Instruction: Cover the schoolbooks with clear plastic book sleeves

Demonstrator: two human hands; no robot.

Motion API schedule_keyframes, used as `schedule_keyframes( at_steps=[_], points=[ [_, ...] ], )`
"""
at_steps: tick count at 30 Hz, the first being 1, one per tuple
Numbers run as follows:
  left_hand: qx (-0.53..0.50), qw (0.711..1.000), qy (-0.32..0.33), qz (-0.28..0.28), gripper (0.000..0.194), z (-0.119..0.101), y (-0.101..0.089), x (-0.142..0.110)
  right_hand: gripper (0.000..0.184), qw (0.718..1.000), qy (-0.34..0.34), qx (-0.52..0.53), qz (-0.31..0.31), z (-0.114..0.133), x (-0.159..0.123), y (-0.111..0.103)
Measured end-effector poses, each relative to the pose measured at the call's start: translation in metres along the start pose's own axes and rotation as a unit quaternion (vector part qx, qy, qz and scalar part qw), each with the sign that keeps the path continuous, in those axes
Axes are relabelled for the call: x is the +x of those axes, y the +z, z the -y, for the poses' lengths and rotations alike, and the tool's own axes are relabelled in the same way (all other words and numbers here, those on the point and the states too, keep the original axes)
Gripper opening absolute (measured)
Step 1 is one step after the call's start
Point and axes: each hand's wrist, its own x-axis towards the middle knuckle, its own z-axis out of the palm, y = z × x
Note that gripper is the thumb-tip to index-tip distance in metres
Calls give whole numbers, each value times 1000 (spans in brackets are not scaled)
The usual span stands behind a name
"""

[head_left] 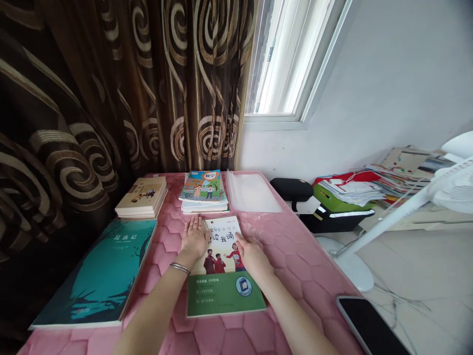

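Note:
A green and white paperback book with children pictured on its cover lies flat in front of me. My left hand rests on its upper left edge, fingers stretched out and pointing away. On the right edge of the cover lies my right hand, its index finger extended and its other fingers partly hidden under the hand. Just beyond the book sits a stack of textbooks with a colourful one on top. To the left is a large teal book, lying flat.
A pink quilted tablecloth covers the table. Small tan books are stacked at the back left, and clear plastic covers lie at the back right. A phone sits at the right edge, beside a white fan on the floor.

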Motion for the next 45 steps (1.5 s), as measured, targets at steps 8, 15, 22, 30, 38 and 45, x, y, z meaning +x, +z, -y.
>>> schedule_keyframes(
  at_steps=[8,15,22,30,38,45],
  points=[
    [10,1000,12,-22,59,-2,1,-2,53,988,-144,-58,-5,35,12,4],
    [-4,1000,27,-14,55,2,0,-3,71,974,-214,-37,59,53,54,23],
    [-22,999,13,-20,56,1,-1,-2,74,993,-93,-61,44,24,57,13],
    [-5,999,26,-43,60,-24,5,-46,68,994,-83,-62,30,21,59,20],
    [-15,988,150,-24,56,-8,5,-139,67,994,-87,-60,32,21,58,16],
    [-10,979,170,-114,55,0,23,-139,64,988,-105,-111,8,34,37,14]
  ],
)
